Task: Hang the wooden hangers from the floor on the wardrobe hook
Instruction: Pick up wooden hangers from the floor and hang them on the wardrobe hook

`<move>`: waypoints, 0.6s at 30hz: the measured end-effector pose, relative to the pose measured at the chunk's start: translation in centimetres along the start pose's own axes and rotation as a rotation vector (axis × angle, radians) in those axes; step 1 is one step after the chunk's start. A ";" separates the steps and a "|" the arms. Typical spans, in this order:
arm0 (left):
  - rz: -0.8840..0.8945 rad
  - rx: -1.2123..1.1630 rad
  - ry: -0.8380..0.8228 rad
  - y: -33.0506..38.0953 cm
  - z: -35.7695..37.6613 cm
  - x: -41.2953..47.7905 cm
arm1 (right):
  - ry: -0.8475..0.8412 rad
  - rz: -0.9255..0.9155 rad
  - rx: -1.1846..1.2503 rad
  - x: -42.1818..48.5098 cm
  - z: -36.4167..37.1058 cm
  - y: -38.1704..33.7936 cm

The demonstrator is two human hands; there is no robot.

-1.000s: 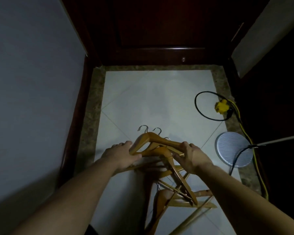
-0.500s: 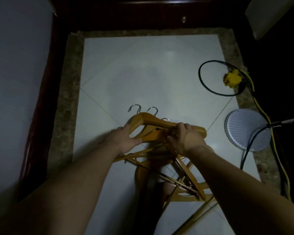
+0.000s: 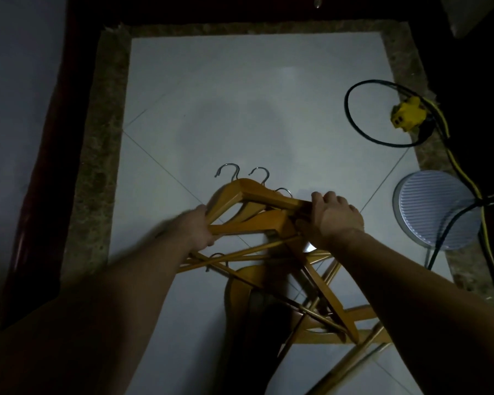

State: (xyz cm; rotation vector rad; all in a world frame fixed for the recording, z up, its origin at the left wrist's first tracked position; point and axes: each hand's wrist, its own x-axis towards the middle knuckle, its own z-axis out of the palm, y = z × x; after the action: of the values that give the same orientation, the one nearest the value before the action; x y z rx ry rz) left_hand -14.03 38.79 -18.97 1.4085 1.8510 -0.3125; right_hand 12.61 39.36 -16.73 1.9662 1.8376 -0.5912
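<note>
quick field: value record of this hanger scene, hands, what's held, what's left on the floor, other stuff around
left hand: closed on the left shoulder of the gathered hangers
right hand: closed on their right shoulder
gathered hangers: wooden, stacked together, three metal hooks pointing away from the person
loose hangers: tangled pile on the white tile floor, nearer the person
yellow plug block: right side, on a black and yellow cable
round ribbed disc: on the floor at right
wardrobe hook: not in view
</note>
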 end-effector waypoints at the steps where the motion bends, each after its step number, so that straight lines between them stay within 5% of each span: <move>1: 0.019 0.020 0.018 0.0 0.0 0.0 | -0.009 0.005 -0.021 0.0 -0.1 -0.1; 12: 0.044 -0.119 0.209 2.2 -0.8 -0.4 | -0.016 -0.008 0.088 -0.2 -0.5 -0.2; 18: 0.060 -0.041 0.155 1.4 -2.5 -0.9 | -0.104 0.034 0.643 -0.8 -3.4 1.0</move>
State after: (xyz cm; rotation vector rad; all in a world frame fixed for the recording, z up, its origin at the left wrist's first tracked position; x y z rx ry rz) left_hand -13.82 40.20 -16.32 1.4928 1.9234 -0.1370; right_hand 13.74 40.49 -13.50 2.2787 1.6735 -1.3804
